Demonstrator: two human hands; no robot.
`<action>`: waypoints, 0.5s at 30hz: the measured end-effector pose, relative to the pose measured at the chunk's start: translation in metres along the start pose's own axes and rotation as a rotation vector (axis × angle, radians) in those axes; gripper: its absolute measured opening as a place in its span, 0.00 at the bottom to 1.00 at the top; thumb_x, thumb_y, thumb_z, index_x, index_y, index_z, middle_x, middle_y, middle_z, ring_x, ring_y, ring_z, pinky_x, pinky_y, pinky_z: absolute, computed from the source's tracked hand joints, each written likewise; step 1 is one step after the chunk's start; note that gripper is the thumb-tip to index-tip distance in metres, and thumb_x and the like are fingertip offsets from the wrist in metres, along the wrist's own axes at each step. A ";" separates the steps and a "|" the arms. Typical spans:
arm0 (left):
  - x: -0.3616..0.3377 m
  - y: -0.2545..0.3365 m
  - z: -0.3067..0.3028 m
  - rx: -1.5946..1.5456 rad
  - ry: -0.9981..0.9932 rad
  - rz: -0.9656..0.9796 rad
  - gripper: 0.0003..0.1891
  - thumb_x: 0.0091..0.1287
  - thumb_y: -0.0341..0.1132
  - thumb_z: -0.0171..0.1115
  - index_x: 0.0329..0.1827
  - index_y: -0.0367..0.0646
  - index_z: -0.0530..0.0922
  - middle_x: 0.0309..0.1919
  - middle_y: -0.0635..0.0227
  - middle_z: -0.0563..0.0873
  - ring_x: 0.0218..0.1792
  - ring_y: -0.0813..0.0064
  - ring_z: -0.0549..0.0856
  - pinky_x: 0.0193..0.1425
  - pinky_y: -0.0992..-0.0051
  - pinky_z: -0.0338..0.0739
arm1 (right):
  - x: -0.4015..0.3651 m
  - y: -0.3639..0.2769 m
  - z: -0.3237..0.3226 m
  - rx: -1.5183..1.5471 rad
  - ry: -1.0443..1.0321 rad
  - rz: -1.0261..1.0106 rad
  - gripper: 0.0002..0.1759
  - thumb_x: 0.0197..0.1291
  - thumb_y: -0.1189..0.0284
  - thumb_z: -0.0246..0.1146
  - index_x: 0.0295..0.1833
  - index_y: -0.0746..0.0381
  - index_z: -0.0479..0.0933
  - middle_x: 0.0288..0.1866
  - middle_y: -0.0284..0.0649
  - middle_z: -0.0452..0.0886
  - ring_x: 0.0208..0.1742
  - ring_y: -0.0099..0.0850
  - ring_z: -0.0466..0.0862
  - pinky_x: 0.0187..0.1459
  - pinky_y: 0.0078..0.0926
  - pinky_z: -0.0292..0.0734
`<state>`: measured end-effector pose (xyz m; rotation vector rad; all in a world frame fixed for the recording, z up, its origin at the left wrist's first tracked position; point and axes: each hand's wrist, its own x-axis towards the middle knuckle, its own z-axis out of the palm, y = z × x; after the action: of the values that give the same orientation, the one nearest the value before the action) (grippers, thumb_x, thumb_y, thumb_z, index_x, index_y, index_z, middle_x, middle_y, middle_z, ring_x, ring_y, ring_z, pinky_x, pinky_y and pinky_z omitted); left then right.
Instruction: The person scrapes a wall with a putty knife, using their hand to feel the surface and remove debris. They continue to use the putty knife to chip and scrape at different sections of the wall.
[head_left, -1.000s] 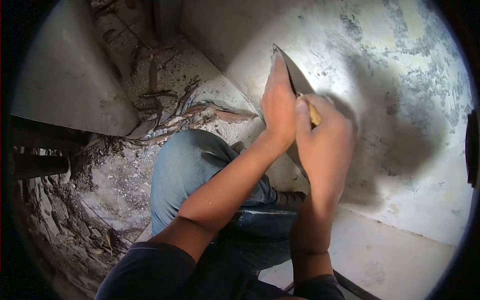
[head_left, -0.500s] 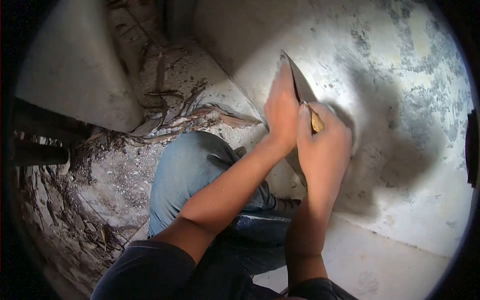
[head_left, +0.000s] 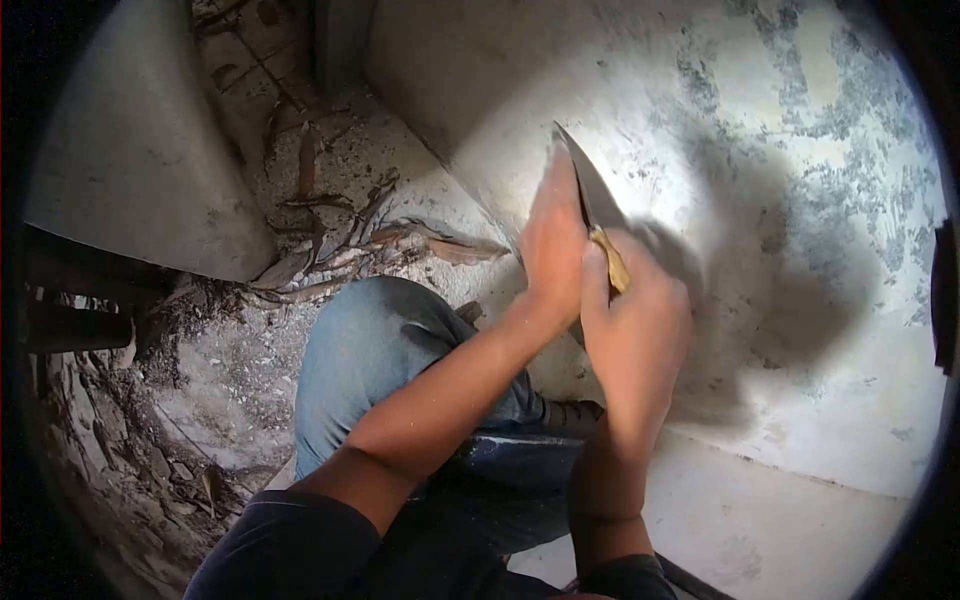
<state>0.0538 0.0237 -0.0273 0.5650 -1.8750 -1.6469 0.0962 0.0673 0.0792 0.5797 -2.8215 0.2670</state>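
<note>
My right hand (head_left: 640, 310) is closed round the yellowish handle of a scraper (head_left: 597, 190). Its thin, wide metal blade is seen almost edge-on and points up and to the left, close to the pale wall (head_left: 830, 420). My left hand (head_left: 553, 235) lies along the left side of the blade with its fingers stretched out and together. Those fingertips reach nearly to the blade's far corner and are slightly blurred. Whether the blade's edge touches the wall cannot be made out.
Grey patches mark the wall at upper right, and a dark shadow falls across it. Dry leaves (head_left: 465, 250) and crumbled debris (head_left: 230, 370) cover the floor at left. A curved pale panel (head_left: 140, 150) stands at upper left. My bent knee (head_left: 370, 335) is below my left forearm.
Both hands and the scraper sit slightly lower and further left in view. The view itself has shifted a little. The right hand keeps its hold, and the left stays flat along the blade.
</note>
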 end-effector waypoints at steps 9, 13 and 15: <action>0.002 0.003 -0.001 -0.024 -0.045 -0.075 0.32 0.72 0.27 0.50 0.80 0.30 0.57 0.76 0.41 0.68 0.75 0.44 0.71 0.78 0.58 0.67 | -0.002 -0.007 -0.008 -0.003 -0.105 0.099 0.14 0.66 0.65 0.66 0.50 0.62 0.86 0.42 0.53 0.88 0.46 0.53 0.88 0.47 0.41 0.82; 0.003 -0.003 0.004 0.041 -0.009 -0.004 0.32 0.72 0.26 0.49 0.80 0.29 0.56 0.76 0.40 0.67 0.76 0.45 0.70 0.78 0.58 0.67 | 0.003 0.003 -0.001 -0.005 -0.067 0.073 0.15 0.69 0.60 0.63 0.52 0.56 0.86 0.37 0.52 0.88 0.41 0.55 0.88 0.43 0.48 0.83; 0.003 -0.001 0.006 0.050 -0.039 -0.046 0.33 0.72 0.26 0.49 0.80 0.29 0.56 0.76 0.40 0.67 0.76 0.45 0.69 0.79 0.58 0.66 | 0.003 0.007 -0.002 0.042 -0.032 0.029 0.14 0.69 0.61 0.63 0.52 0.56 0.86 0.37 0.51 0.88 0.41 0.54 0.88 0.43 0.48 0.82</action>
<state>0.0477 0.0265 -0.0282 0.6050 -1.9503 -1.6553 0.0909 0.0725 0.0810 0.5576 -2.8629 0.3265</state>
